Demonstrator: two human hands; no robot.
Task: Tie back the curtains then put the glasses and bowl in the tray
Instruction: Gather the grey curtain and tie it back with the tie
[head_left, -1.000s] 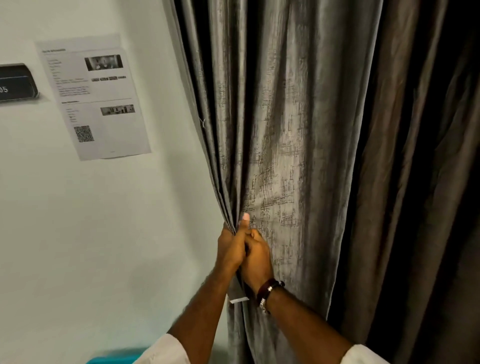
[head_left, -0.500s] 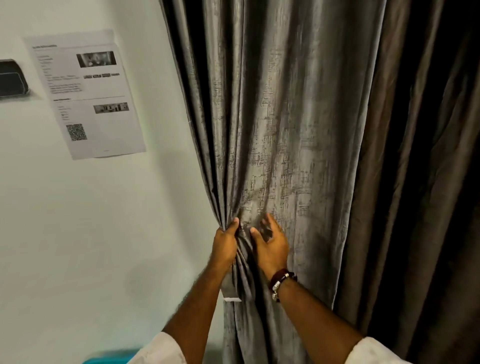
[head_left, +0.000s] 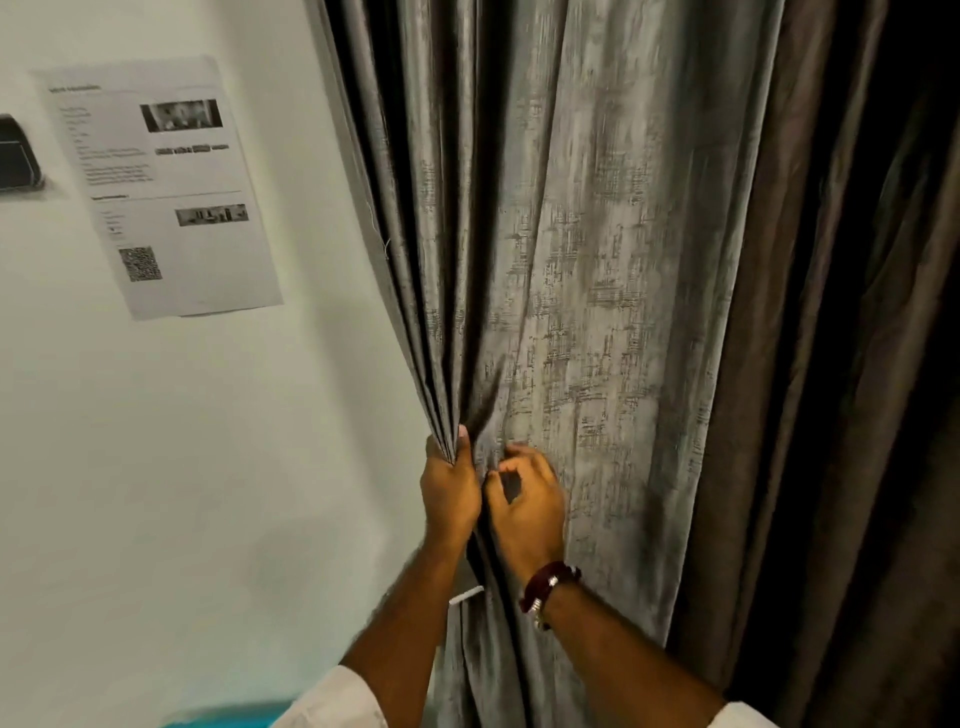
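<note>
Gripping the gathered left edge of the grey curtain (head_left: 571, 260) beside the wall (head_left: 208, 441), the left hand (head_left: 449, 493) is clamped on its folds, while the right hand (head_left: 527, 506), fingers (head_left: 519, 452) curled loosely apart, touches the fabric just beside it.
</note>
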